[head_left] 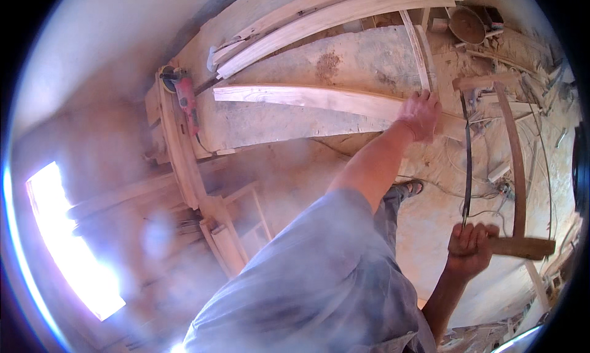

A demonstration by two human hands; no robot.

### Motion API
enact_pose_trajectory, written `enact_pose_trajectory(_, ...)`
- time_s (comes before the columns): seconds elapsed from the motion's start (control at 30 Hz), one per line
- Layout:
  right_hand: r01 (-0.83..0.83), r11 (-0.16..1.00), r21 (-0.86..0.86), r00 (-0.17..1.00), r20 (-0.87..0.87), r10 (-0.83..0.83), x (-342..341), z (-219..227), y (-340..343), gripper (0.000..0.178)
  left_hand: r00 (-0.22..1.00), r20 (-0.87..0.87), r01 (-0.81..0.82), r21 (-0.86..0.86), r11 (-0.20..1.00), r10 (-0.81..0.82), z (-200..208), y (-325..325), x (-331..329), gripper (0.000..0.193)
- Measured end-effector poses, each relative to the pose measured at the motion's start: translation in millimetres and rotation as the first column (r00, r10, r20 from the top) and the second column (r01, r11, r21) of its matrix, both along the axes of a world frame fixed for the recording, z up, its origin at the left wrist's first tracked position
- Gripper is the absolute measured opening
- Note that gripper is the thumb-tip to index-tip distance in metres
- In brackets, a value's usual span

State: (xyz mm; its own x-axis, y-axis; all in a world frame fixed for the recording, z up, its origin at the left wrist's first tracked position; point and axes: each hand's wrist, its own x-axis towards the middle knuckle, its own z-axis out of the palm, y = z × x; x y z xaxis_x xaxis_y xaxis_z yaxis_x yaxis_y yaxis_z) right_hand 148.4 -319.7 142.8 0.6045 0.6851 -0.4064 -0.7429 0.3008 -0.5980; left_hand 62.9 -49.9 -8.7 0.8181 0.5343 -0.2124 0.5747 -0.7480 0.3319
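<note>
Left hand (420, 116) palm-down on pale plank (319, 99) near its right end, fingers bent over far edge; grip or just press, can't tell. Right hand (468, 245) closed round lower handle of wooden frame saw (518, 162), well apart from left hand, nearer the body. Saw's dark blade (468, 162) runs from right hand up past the plank end, just right of left hand; contact with wood, can't tell. Most of plank stretches out left of left hand, lying across grey, dusty bench (362, 58). Brown stain on bench, beyond left hand. Long pale boards (344, 13) farther out past the plank; narrow wood strip (414, 48) runs from them toward left hand. Red angle grinder (186, 98) far left of left hand, by bench end. Round pan (467, 24) beyond left hand, a bit right, among clutter. Floor (430, 261) between and below hands dusty; cables and wood scraps around the saw, right of both hands. Sandalled foot (416, 187) on floor, between the hands. Bright window (74, 248) far left of both hands, hazy glare on that side
</note>
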Motion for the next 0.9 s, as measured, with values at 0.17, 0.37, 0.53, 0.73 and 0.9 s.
enact_pose_trajectory(0.17,-0.034,0.999,0.018,0.999,0.012,0.034,-1,-6,9,0.011,0.999,-0.034,0.017,-0.002,1.000,-0.017,-1,0,-3,0.058)
enact_pose_trajectory(0.37,0.022,0.996,-0.090,0.998,-0.056,-0.027,21,-72,61,0.010,0.994,0.066,0.078,0.089,0.993,-0.084,-24,-6,9,0.058)
enact_pose_trajectory(0.53,0.036,0.989,-0.147,0.999,0.016,-0.034,-19,-7,5,0.008,0.991,0.133,0.013,-0.091,0.996,0.000,-81,10,-20,0.049)
enact_pose_trajectory(0.73,0.034,0.806,-0.591,0.902,0.365,0.230,-12,-24,7,0.011,0.998,0.062,0.019,-0.105,0.994,-0.013,-29,-11,9,0.049)
enact_pose_trajectory(0.9,0.128,0.947,-0.294,0.973,-0.146,-0.177,31,-59,104,0.020,0.998,0.013,0.066,0.063,0.996,-0.067,10,-1,14,0.060)
